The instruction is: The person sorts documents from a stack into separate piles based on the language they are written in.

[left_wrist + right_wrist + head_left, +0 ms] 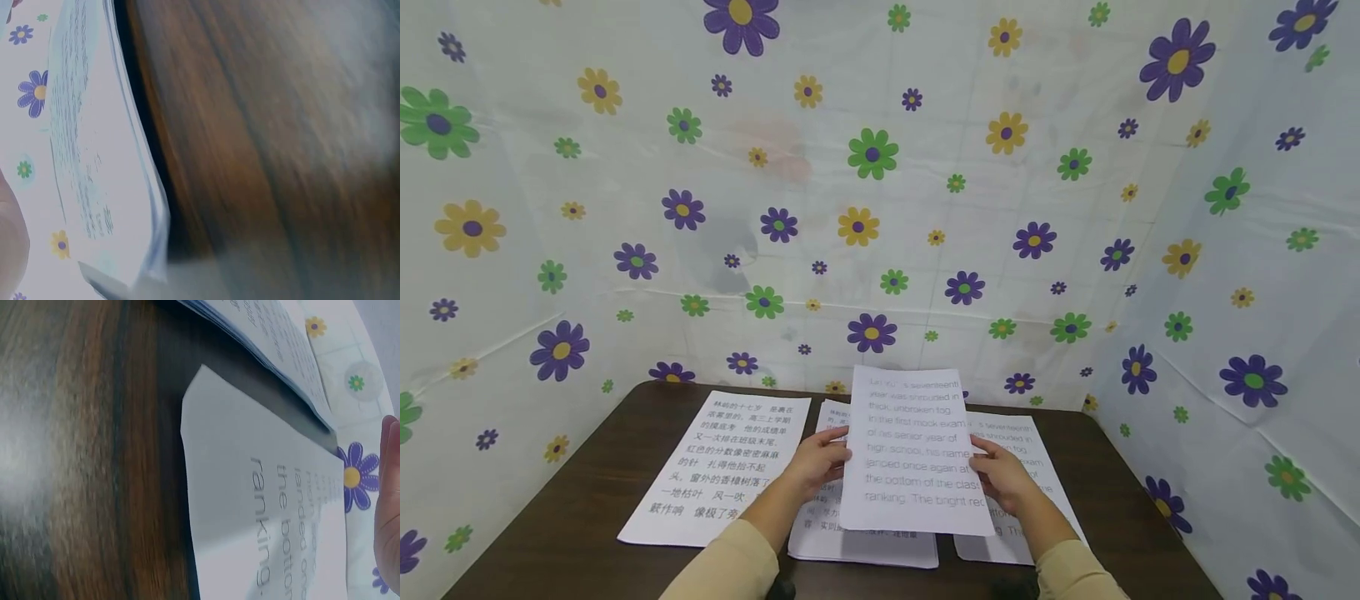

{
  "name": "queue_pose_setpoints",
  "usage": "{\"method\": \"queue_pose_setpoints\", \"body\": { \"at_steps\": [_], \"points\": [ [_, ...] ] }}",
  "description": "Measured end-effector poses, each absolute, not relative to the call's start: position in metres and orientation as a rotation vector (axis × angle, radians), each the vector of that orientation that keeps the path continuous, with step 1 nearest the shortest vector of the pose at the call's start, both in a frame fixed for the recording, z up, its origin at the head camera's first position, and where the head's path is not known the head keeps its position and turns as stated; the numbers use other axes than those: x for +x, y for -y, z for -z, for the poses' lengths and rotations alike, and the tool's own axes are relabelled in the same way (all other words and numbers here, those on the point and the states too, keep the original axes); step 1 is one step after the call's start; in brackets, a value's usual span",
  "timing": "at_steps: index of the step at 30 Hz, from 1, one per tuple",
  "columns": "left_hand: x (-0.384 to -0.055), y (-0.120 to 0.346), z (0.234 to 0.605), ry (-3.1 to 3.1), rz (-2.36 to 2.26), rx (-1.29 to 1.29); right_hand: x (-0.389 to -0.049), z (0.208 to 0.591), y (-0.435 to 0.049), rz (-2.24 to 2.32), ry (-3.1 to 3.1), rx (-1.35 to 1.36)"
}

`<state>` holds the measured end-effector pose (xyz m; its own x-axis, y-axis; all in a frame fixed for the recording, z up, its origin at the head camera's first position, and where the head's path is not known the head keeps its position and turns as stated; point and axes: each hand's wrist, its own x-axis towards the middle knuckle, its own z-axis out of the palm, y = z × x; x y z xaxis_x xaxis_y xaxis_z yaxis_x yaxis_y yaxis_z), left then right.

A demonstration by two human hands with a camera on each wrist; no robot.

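Between both hands is a white printed sheet of paper (917, 454) with English text, raised over the table and facing the head camera. My left hand (820, 461) grips its left edge, and my right hand (1002, 475) grips the right edge, with some fingers hidden behind the paper. Beneath it lies a middle stack of printed paper (865, 550), partly covered in the head view. To the right, a paper with English text (1033, 446) lies under my right forearm. In the right wrist view, my right hand's fingers (389, 506) show at the edge.
A paper with large Chinese text (730, 450) lies at the left of the dark wooden table (587, 483). White curtains (925, 167) with purple, green and yellow flowers enclose the back and both sides. Dark rounded objects show at the table's near edge.
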<state>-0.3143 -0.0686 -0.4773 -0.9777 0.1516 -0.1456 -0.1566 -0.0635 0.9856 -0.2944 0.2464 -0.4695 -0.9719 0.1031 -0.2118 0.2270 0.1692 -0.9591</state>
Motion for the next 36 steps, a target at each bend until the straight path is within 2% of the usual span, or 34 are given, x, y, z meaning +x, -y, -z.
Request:
{"method": "queue_pose_setpoints", "body": {
  "at_steps": [36],
  "points": [
    [-0.301, -0.01, 0.471, -1.858, -2.03, 0.267, -0.267, 0.464, -0.339, 1.936, -2.296, 0.397]
  ]
}}
